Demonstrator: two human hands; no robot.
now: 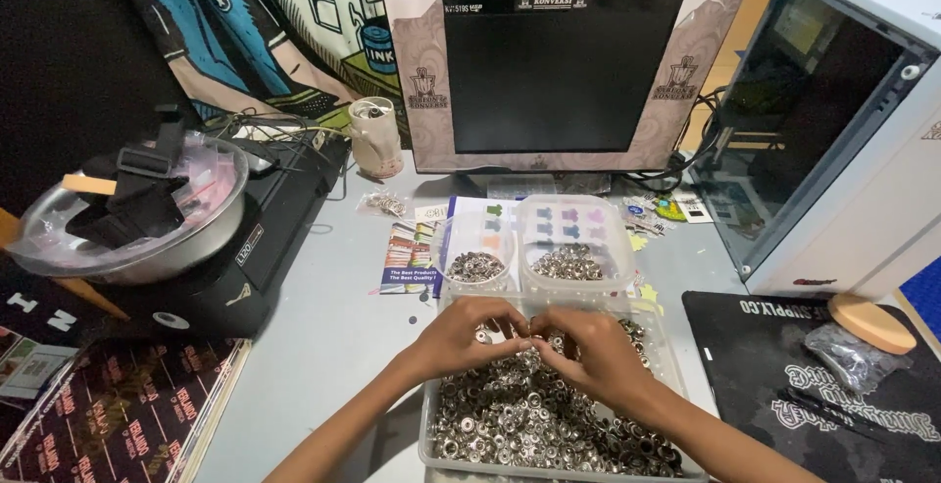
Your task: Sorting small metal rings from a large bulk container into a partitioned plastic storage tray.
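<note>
Low in the centre of the frame, the left hand (459, 334) and the right hand (593, 346) meet over a clear rectangular tray (428, 422) heaped with small silver metal rings and snaps (529, 424). Both hands have their fingers curled in and pressed together, fingertips touching at the middle, pinching something small between them; the piece itself is too small to make out. The hands sit near the tray's far edge, and their forearms cross its near rim toward the bottom of the frame.

Just beyond the tray's far edge stand two smaller clear containers: a round one (474, 253) to the left and a squarish one (572, 248) to the right, each with a shallow layer of the same silver parts. They stand close beside each other and nearly against the tray, leaving little room ahead of the fingers.

Behind them a dark monitor (559, 66) rises in the upper centre, with a white cup (374, 135) to its left. At the left of the frame a metal bowl (127, 210) holding black straps rests on a black flat machine (265, 238). Bare grey table (323, 346) lies open between that machine and the tray's left edge. To the right, a black mat (784, 365) lies just beside the tray, carrying a round tan disc (870, 322) and a small clear bag (845, 355). A white cabinet (863, 130) fills the upper right.
</note>
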